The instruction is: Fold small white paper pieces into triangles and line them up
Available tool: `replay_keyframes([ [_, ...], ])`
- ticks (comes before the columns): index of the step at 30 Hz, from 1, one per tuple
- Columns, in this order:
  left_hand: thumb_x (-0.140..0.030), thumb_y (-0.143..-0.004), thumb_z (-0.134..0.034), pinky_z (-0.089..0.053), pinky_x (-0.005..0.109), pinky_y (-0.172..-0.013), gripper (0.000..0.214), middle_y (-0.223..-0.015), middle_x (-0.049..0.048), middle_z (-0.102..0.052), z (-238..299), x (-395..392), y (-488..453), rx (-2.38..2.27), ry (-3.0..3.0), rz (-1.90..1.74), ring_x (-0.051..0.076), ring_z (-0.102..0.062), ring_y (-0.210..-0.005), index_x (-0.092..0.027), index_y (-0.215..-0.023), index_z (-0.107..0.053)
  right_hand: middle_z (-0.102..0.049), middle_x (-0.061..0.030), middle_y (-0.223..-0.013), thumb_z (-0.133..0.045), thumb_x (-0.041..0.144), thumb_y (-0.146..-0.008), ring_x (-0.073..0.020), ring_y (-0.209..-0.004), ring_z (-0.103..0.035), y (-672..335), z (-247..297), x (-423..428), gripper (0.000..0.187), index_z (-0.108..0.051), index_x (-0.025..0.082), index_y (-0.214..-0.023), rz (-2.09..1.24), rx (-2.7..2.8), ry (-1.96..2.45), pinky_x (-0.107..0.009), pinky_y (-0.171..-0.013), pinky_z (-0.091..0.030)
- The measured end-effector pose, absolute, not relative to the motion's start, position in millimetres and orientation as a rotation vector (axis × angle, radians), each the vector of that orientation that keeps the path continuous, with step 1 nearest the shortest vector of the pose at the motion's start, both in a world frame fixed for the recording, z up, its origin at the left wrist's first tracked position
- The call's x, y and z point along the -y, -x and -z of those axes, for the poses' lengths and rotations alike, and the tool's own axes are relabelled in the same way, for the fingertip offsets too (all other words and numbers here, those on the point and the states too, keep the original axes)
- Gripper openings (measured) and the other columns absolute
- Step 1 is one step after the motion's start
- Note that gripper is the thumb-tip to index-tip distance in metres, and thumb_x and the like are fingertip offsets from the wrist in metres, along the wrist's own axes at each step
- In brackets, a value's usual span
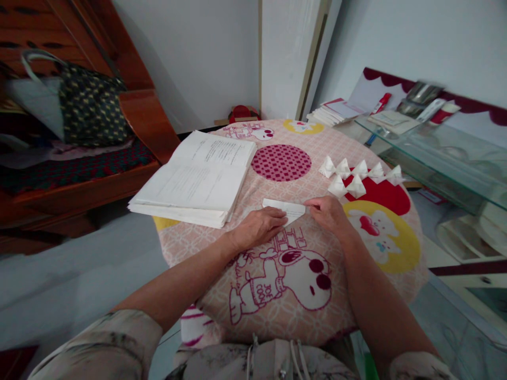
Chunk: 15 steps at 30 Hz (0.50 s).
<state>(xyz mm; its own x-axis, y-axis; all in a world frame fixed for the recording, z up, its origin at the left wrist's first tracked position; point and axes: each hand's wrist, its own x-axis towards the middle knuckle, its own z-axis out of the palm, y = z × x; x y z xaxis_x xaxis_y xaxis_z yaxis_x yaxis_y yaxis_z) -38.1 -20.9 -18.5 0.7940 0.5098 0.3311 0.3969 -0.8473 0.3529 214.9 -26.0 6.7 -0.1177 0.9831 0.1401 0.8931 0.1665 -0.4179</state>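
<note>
A small folded sheet of paper [295,210], white with faint print, lies on the cloth-covered table between my hands. My left hand [263,226] rests flat over its left part, fingers stretched out and pressing it down. The right corner of the paper is pinched between the thumb and fingers of my right hand [328,212]. To the upper right stand several folded white paper pieces [359,170] with pointed tops, grouped in two rows. Left of my hands lies an open stack of printed pages [198,177], like a thick unbound book.
The round table's patterned cloth [222,295] reaches close to my body. At the right, a glass shelf [435,153] holds metal bowls and a red bottle [381,103]. More papers [335,112] are stacked behind the table. A wooden bench [142,121] with a patterned bag [93,105] stands left.
</note>
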Motion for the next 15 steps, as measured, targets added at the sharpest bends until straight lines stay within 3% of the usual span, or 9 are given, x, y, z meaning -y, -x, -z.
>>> replay_keyframes([
  [11, -0.027, -0.101, -0.054, -0.055, 0.037, -0.105, 0.029, -0.129, 0.012, -0.072, 20.3, 20.5, 38.9, -0.713, -2.773, -0.608, 0.022, -0.066, -0.121, -0.016, -0.12, -0.072, -0.08, -0.0113, -0.087, -0.053, 0.015, -0.082, -0.0219, -0.073, -0.07, -214.3, -6.7, 25.1, 0.038, -0.083, 0.014, -0.106, -0.323, 2.074, 1.785, -0.03, -0.071, -0.05],
  [15, -0.026, -0.101, -0.054, -0.055, 0.037, -0.105, 0.029, -0.129, 0.0123, -0.072, 20.1, 20.5, 38.8, -0.712, -2.771, -0.612, 0.022, -0.067, -0.121, -0.015, -0.12, -0.072, -0.079, -0.0078, -0.08, -0.054, 0.014, -0.08, -0.0199, -0.068, -0.068, -215.8, -3.6, 23.9, 0.036, -0.084, 0.016, -0.099, -0.357, 2.033, 1.75, -0.029, -0.068, -0.049],
])
